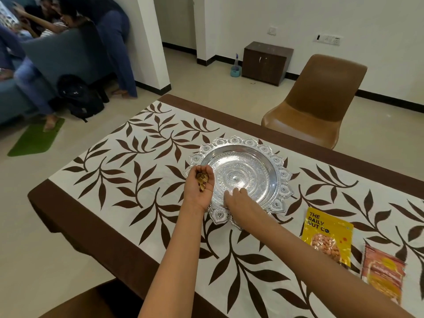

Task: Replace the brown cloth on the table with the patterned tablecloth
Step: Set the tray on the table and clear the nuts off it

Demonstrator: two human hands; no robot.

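Living-room, patterned tablecloth lengthwise far-left to near-right, left fingers cupping shells, right fingers curled on tray

One patterned tablecloth, one silver plate, two snack packets, two hands, several shells.

Place: a home, the dining corner of an open living room.
Table: a patterned tablecloth printed with brown leaves; on it an ornate silver tray at 12 o'clock and snack packets at 3 o'clock (nuts, by the yellow one's label).
Seating: a brown moulded chair at 1 o'clock; a grey-blue sofa at 10 o'clock with people lounging on it.
Floor: pale tiles, a green mat at 9 o'clock, a black backpack against the sofa.
Walls: white with dark skirting, switch plates at 1 o'clock, a small wooden cabinet below them, a spray bottle just beside it.
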